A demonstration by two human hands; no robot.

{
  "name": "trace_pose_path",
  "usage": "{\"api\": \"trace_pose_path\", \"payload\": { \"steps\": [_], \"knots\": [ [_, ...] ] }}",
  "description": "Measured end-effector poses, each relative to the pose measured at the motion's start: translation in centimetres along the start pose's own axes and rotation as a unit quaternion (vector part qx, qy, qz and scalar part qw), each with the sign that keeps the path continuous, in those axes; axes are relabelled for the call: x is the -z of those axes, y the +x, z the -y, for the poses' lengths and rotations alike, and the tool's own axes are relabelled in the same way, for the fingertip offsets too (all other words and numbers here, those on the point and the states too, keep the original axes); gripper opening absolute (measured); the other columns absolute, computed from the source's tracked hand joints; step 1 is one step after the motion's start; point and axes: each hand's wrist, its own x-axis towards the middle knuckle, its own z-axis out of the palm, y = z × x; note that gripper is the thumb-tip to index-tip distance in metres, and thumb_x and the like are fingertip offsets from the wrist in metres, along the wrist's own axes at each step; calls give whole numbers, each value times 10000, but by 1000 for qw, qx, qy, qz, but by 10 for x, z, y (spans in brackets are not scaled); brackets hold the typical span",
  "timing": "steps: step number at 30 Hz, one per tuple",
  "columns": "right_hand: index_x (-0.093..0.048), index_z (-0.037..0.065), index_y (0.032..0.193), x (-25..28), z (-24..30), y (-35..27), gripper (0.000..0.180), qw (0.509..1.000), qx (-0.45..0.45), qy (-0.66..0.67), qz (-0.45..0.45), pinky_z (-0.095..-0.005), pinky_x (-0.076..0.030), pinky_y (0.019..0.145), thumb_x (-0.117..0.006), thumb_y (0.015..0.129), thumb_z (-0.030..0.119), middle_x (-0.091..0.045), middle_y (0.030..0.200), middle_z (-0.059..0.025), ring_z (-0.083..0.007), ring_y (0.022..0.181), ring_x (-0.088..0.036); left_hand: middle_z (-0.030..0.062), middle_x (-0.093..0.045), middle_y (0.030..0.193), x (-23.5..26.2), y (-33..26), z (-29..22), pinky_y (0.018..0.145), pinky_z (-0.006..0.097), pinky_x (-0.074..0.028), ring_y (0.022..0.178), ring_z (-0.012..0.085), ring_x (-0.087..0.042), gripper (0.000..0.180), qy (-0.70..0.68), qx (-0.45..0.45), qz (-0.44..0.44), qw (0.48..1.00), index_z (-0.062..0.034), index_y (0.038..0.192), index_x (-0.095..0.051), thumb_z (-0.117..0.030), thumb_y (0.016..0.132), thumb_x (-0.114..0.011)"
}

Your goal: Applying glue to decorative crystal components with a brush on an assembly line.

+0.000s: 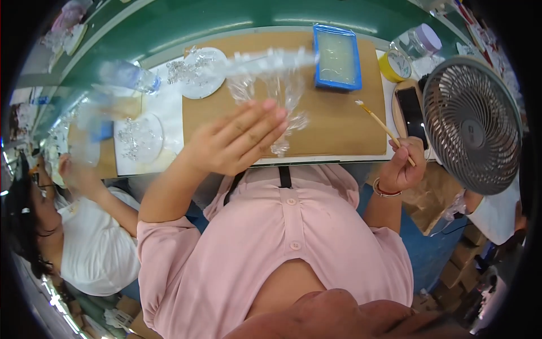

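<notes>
My left hand (pixel 240 138) is over the cardboard sheet (pixel 339 121), fingers stretched out side by side and slightly blurred. Just beyond it lies some crumpled clear plastic (pixel 274 85), like a thin bag, whose far edge is smeared by motion. Whether my fingers touch the plastic I cannot tell. At the front right edge of the table, my right hand (pixel 403 164) grips a thin wooden brush (pixel 387 129), its pale tip pointing up and left. Past the tip stands a blue-rimmed tray (pixel 337 59) with a pale, translucent filling.
A white round plate (pixel 210 79) holds small clear pieces; another plate (pixel 149 141) lies further left. On the right are a yellow tape roll (pixel 395 66), a lidded clear jar (pixel 418 42), a phone (pixel 411 110) and a grey fan (pixel 473 127). A co-worker (pixel 93 237) sits at left.
</notes>
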Motion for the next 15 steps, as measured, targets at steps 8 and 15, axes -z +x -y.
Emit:
{"api": "trace_pose_path", "payload": {
  "steps": [8, 15],
  "knots": [
    [-511, -11, 970, 17, -3, -17, 99, 1000, -1, 1, -11, -314, -413, 613, -524, 926, 78, -591, 752, -119, -204, 636, -502, 98, -624, 1169, 2, -24, -2, 914, 327, -490, 1088, 224, -604, 258, -12, -13, 55, 998, -41, 1100, -637, -152, 881, -558],
    [-510, -12, 968, 19, 1, -20, 113, 999, -1, 21, -24, -333, -419, 614, -528, 929, 92, -589, 757, -128, -203, 623, -511, 94, -617, 1178, 2, -21, -13, 870, 290, -489, 1079, 216, -607, 308, -11, -90, 163, 982, -59, 1150, -626, -174, 866, -596]
  ]
}}
